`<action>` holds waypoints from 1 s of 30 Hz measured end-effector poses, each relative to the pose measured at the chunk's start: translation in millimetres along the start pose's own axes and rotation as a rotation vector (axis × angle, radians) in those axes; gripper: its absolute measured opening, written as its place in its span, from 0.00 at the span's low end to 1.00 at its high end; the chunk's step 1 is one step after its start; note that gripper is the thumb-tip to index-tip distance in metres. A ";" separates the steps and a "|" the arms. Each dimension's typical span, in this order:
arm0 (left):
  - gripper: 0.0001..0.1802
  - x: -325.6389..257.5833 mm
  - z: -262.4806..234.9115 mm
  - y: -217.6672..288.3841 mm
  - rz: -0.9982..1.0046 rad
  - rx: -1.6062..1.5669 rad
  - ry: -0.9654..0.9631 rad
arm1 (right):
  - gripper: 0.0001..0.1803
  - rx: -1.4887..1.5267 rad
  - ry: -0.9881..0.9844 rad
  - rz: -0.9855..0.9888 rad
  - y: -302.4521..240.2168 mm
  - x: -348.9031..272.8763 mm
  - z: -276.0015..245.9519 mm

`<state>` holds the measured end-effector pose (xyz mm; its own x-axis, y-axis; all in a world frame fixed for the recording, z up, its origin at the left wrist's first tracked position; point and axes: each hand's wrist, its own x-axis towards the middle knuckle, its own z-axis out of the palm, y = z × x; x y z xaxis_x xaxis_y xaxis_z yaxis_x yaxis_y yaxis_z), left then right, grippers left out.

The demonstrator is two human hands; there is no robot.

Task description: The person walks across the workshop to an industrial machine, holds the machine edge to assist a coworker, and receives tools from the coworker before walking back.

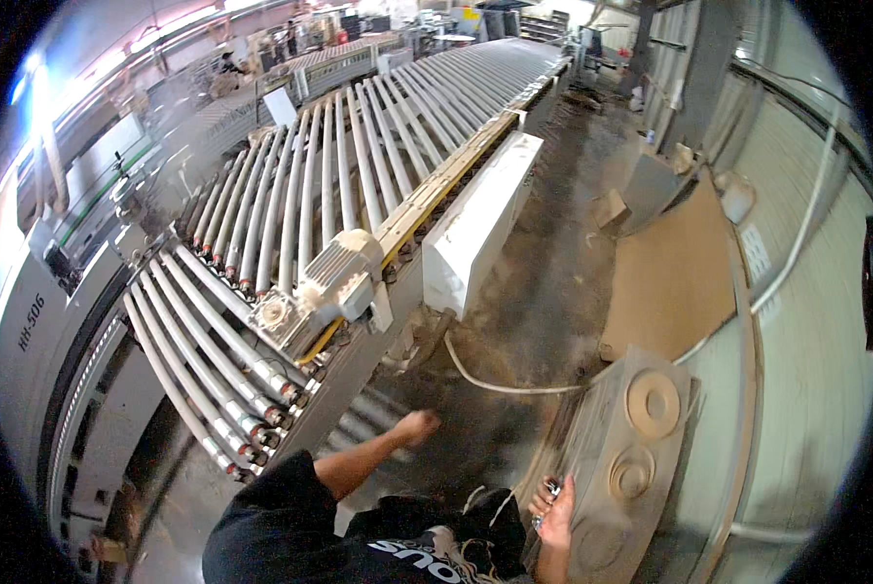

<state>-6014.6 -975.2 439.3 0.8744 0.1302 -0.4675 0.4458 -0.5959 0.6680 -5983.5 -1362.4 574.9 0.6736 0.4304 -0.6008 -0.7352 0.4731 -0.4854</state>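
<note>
My left hand (pixel 416 428) hangs over the floor beside the roller conveyor (pixel 344 175), its fingers curled into a loose fist. It is somewhat blurred, and nothing sticks out of it. My right hand (pixel 555 514) is low on the right, near a long panel with ring shapes (pixel 607 477). Its fingers are closed around a small shiny metal thing (pixel 551 490), whose kind I cannot make out. On the conveyor's near side sits a pale gearbox motor (pixel 334 277). Neither hand touches the conveyor.
A long white box (pixel 480 219) stands along the conveyor's right side. A pale hose (pixel 514 390) crosses the floor ahead. A brown sheet (pixel 670 268) leans against the right wall. To the left is a large grey machine (pixel 42 331). More roller lines run farther back.
</note>
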 end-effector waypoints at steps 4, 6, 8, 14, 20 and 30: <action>0.23 175.5 -61.1 41.1 0.050 -0.043 0.221 | 0.36 0.102 -0.134 0.157 -73.0 127.0 -28.7; 0.24 239.3 -80.8 102.8 0.026 -0.073 0.249 | 0.36 0.069 -0.133 0.110 -123.1 183.1 -33.6; 0.25 291.8 -83.7 112.4 0.010 -0.048 0.184 | 0.33 0.055 -0.154 0.061 -172.1 241.6 -25.6; 0.22 338.6 -20.3 -8.4 -0.098 0.392 -0.362 | 0.28 -0.086 -0.003 0.048 -348.6 403.4 117.8; 0.24 367.0 -47.4 8.2 -0.679 0.019 -0.353 | 0.27 -0.284 -0.131 -0.035 -511.2 582.9 228.4; 0.27 757.4 -193.2 78.6 -0.508 -0.052 -0.147 | 0.30 -0.247 0.036 0.071 -669.5 879.6 281.7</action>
<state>-5280.4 -770.4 249.6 0.5114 0.2773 -0.8134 0.8182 -0.4463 0.3623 -4877.4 -1083.9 550.3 0.6195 0.4260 -0.6593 -0.7799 0.2384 -0.5788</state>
